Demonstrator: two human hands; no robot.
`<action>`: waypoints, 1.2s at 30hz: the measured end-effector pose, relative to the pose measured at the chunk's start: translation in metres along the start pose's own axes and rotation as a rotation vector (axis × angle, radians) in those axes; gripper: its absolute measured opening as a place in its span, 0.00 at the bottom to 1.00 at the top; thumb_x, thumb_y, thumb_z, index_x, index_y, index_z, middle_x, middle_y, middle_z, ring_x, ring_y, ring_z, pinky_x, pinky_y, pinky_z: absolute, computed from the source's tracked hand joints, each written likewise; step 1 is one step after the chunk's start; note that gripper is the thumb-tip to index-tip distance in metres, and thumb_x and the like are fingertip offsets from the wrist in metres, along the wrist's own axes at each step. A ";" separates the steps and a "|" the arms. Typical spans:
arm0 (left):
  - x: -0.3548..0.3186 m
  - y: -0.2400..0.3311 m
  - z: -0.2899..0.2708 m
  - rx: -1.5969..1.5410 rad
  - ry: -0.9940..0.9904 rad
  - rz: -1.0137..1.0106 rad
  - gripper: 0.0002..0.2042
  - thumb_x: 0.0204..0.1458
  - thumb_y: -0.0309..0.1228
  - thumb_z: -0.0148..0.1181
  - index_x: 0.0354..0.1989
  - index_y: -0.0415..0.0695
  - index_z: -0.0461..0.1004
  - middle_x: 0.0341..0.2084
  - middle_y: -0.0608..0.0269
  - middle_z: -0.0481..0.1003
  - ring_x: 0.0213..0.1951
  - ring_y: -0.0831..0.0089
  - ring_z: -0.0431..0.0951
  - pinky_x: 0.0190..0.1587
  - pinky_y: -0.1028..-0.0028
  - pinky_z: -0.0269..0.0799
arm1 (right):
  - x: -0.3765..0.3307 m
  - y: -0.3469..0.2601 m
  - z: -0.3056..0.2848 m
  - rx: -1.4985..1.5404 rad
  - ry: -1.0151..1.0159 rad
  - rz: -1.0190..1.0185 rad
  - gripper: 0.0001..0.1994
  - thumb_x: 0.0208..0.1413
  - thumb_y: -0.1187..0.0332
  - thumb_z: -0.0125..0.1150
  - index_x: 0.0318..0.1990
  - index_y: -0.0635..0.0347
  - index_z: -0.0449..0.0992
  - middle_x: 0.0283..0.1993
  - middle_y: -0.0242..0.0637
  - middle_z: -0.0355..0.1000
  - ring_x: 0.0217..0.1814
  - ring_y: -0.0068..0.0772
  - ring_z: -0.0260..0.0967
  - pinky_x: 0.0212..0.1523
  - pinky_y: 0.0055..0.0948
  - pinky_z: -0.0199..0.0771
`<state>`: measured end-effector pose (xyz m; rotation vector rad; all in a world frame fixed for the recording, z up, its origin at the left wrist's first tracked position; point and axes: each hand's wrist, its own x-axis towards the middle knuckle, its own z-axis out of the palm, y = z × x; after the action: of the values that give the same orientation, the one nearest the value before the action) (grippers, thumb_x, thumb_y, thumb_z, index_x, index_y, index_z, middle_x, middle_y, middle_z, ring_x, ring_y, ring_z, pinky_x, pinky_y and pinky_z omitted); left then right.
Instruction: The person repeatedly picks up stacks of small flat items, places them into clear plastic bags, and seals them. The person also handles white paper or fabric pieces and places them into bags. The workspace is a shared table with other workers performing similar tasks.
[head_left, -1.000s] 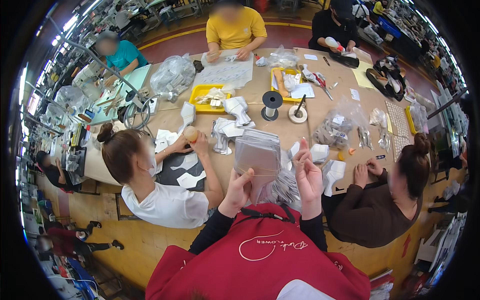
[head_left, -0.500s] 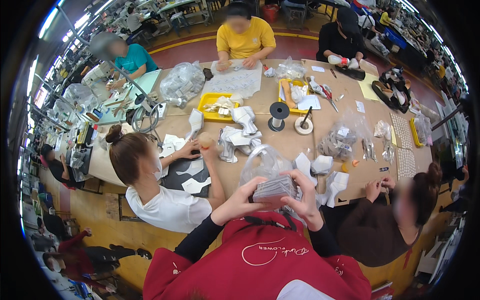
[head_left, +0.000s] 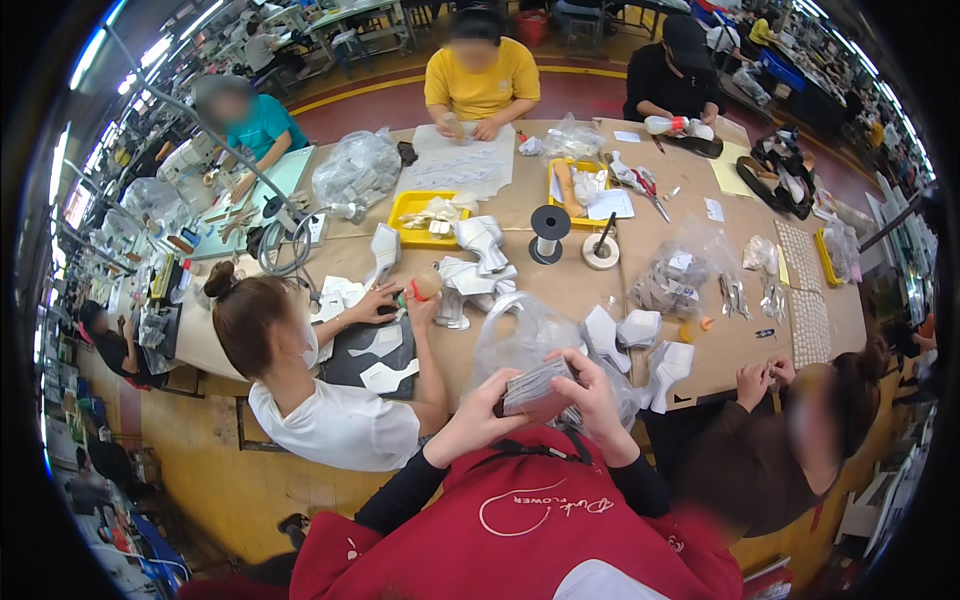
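My left hand (head_left: 484, 412) and my right hand (head_left: 598, 402) hold a thick stack of grey, flat cut pieces (head_left: 532, 392) between them, close in front of my red apron. The left fingers wrap the stack's left side. My right thumb and fingers grip its right end. Just beyond the stack stands a translucent plastic bag (head_left: 515, 335), partly hidden by my hands; what it contains is hard to make out. Right of the bag lie stacks of white shaped pieces (head_left: 668, 368) on the paper-covered table (head_left: 400, 145).
At my left a co-worker in white (head_left: 335, 420) handles a bottle over a dark mat (head_left: 370, 345) with white pieces. A co-worker in brown (head_left: 750, 450) sits at my right. Beyond are a black spool (head_left: 548, 230), a tape roll (head_left: 600, 252), yellow trays (head_left: 415, 228) and scissors (head_left: 640, 185).
The stack has tilted and my right hand has shifted its grip on it. The co-worker on the left has tipped the bottle over the mat. A walking person at lower left has mostly gone from sight.
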<state>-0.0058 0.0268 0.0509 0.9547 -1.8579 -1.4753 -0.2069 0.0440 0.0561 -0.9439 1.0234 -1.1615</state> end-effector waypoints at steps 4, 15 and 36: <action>-0.002 -0.004 0.005 0.005 0.019 -0.036 0.25 0.46 0.28 0.67 0.53 0.37 0.66 0.46 0.57 0.70 0.49 0.70 0.71 0.52 0.72 0.67 | -0.003 0.013 -0.005 0.154 -0.018 0.054 0.13 0.50 0.70 0.58 0.44 0.61 0.72 0.40 0.28 0.68 0.44 0.21 0.64 0.49 0.22 0.62; -0.011 -0.027 0.023 -0.360 0.205 -0.247 0.25 0.51 0.31 0.64 0.56 0.37 0.63 0.47 0.56 0.71 0.48 0.70 0.72 0.50 0.71 0.69 | 0.003 0.035 -0.013 0.023 0.166 -0.095 0.22 0.57 0.62 0.61 0.55 0.57 0.64 0.51 0.35 0.64 0.53 0.25 0.61 0.59 0.28 0.60; 0.016 -0.032 0.009 -0.151 0.338 -0.174 0.21 0.55 0.26 0.57 0.57 0.36 0.64 0.48 0.57 0.69 0.51 0.70 0.70 0.54 0.73 0.63 | 0.073 0.133 -0.202 -1.085 0.977 0.192 0.33 0.57 0.58 0.60 0.67 0.61 0.58 0.59 0.52 0.66 0.61 0.41 0.63 0.64 0.32 0.56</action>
<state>-0.0168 0.0144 0.0175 1.2304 -1.4325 -1.4262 -0.3600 -0.0187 -0.1349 -1.0201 2.6290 -0.8357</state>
